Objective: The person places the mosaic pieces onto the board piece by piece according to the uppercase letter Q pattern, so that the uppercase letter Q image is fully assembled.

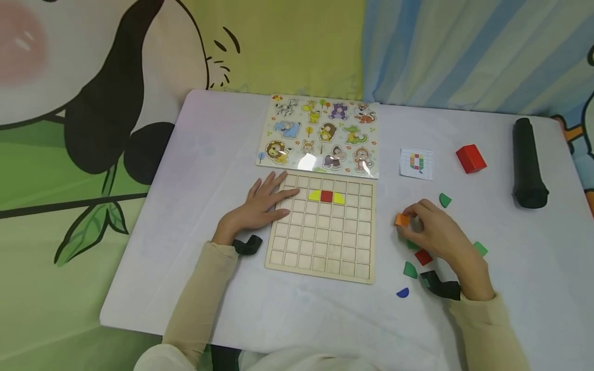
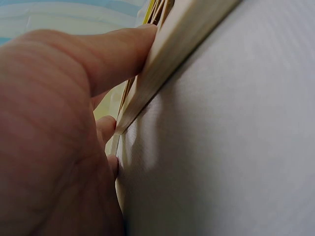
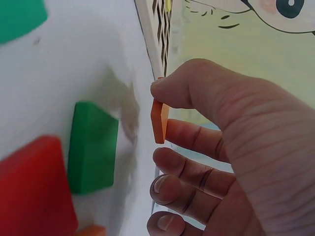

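My right hand [image 1: 433, 229] pinches an orange square tile [image 3: 159, 118] between thumb and fingers, just above the table to the right of the wooden grid board [image 1: 320, 242]. My left hand [image 1: 260, 203] rests with spread fingers on the board's upper left edge. Near the board's top, a red square tile [image 1: 327, 196] sits between two yellow quarter-round tiles, one of them the right yellow tile [image 1: 339, 198]. Under and around the right hand lie a red tile [image 1: 423, 257], several green pieces such as the green quarter-round [image 1: 410, 270], and a blue half-round [image 1: 402, 292].
An animal picture puzzle [image 1: 320, 135] lies directly behind the board. To its right are a small pattern card [image 1: 416, 164] with a coloured design, a red block [image 1: 471, 158] and a black cylindrical object [image 1: 529, 164]. Curtains hang beyond the white table [image 1: 153, 247].
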{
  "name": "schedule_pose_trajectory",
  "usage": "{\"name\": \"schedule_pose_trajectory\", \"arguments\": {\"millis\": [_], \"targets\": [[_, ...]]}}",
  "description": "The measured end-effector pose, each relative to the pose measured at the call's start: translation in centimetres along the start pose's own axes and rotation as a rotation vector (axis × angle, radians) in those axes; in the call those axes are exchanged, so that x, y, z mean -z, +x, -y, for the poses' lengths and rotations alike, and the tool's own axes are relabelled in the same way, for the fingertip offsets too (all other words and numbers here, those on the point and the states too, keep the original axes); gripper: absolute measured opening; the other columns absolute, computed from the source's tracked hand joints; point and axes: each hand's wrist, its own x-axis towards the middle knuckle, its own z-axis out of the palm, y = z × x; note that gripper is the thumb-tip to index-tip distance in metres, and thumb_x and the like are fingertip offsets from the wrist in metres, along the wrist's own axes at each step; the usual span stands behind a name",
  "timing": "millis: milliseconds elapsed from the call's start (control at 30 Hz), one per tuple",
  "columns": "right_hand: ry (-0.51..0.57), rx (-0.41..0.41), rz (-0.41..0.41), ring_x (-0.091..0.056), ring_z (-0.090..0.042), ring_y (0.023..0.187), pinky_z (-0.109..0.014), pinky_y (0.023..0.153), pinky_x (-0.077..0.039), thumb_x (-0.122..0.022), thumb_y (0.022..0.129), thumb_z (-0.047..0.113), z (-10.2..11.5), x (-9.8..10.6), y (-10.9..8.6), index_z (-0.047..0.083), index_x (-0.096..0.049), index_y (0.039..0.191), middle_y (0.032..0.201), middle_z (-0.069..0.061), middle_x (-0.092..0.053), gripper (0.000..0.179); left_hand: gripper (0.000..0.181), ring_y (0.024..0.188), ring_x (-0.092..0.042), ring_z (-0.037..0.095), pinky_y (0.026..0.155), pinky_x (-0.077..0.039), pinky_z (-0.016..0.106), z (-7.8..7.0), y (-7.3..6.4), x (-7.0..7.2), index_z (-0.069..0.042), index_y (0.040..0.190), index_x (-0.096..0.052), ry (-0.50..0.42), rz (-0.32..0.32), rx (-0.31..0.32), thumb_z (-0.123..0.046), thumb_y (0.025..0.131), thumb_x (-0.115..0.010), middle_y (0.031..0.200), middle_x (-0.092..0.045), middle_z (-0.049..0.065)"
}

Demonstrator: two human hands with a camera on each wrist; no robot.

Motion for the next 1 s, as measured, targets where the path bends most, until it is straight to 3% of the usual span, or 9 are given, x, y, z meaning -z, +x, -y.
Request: {"name": "schedule_pose_trajectory", "arguments": {"millis": [600,1000], "targets": [[-0.039,0.194,-0.026,-0.054,-0.023,0.083,-0.038,0.074,-0.049,-0.071,0.087,0.023,3.5,-0.6,1.9,0.0,-0.065,0.107,0.103,-0.011,-0.059,0.031,0.055,0.151,0.015,0.027,0.118,0.01,0.052,0.1,-0.2,0.1,-0.027,0.152,-0.036,-0.007,0.0,-0.016,-0.041,0.101,-0.049,0.166,0.004,0.004],[-0.035,0.233,0.004,-0.056,-0.023,0.082,-0.038,0.073,-0.05,-0.071,0.085,0.025,6.9,-1.3,3.7,0.002,-0.065,0.108,0.106,-0.009,-0.058,0.034,0.055,0.151,0.016,0.026,0.118,0.011,0.051,0.3,-0.2,0.1,-0.028,0.152,-0.035,-0.002,0.003,-0.019,-0.041,0.1,-0.05,0.166,0.005,0.003]]}}
